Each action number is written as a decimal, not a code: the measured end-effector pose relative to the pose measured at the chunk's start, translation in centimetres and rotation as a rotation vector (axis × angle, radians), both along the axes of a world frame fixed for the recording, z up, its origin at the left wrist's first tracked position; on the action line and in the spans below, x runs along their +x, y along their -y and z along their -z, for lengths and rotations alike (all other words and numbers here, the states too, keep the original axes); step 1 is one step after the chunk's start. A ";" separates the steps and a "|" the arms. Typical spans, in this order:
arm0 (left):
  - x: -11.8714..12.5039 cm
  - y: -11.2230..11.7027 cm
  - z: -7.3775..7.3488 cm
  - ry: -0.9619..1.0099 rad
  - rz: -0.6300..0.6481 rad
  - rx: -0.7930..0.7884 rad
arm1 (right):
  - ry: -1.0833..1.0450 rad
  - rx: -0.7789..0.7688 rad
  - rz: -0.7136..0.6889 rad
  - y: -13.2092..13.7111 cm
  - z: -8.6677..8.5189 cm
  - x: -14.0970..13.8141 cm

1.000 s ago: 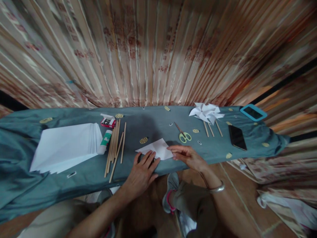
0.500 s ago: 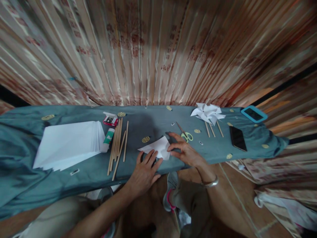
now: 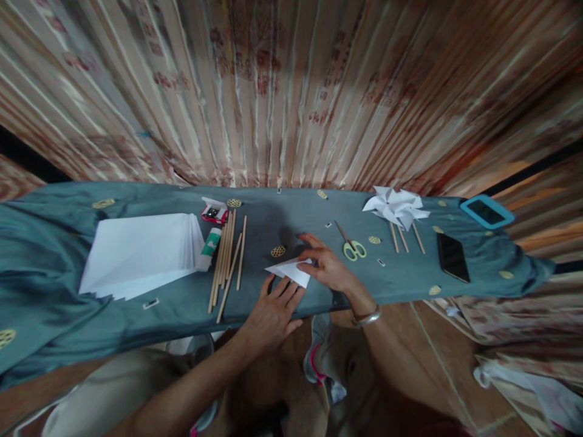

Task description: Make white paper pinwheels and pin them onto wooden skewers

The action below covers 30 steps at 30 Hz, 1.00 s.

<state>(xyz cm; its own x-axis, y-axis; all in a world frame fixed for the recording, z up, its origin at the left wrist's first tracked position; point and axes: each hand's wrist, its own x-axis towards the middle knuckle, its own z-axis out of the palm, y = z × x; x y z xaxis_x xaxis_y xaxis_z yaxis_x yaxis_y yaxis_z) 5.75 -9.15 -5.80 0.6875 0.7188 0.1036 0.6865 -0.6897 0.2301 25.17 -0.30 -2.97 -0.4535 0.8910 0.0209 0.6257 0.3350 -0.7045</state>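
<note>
A folded piece of white paper [image 3: 291, 271], roughly triangular, lies on the cloth-covered table in front of me. My left hand [image 3: 273, 308] rests palm down at its lower edge, with stretched, spread fingers touching the paper. From the right, my right hand [image 3: 328, 267] has its lower fingers on the paper's right end, covering that corner, while its index finger reaches out above the cloth. Scissors [image 3: 352, 246] with light green handles lie just beyond my right hand. Several wooden sticks [image 3: 226, 255] are to the left of the paper.
On the left are a stack of white paper [image 3: 141, 252], a glue stick [image 3: 210, 246] and an open red box [image 3: 214, 211] of small dark items. White paper pinwheels [image 3: 395, 207] on sticks, a black phone [image 3: 453, 257] and a blue-framed device [image 3: 487, 210] lie right.
The paper's visible shape has become smaller and narrower as it is folded over. My right hand has moved further over its right end. The whole view has shifted slightly.
</note>
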 end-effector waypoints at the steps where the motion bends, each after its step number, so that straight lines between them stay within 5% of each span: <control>1: -0.1 0.1 0.0 0.004 0.000 -0.002 | 0.010 0.002 0.001 -0.1 0.2 -0.2; 12: -1.2 1.2 -0.3 0.007 -0.012 0.011 | 0.065 -0.032 0.005 -0.7 1.3 -1.2; 30: -1.9 1.4 0.0 0.051 -0.006 0.039 | 0.151 -0.036 0.064 -0.3 0.7 -2.4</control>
<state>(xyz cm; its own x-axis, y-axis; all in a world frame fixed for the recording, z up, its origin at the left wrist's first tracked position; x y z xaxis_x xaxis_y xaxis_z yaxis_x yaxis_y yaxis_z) 3.89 -10.55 -5.77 0.6761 0.7178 0.1661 0.6789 -0.6946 0.2379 22.81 -0.05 -3.66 -0.3918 0.9170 -0.0752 0.7442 0.2679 -0.6119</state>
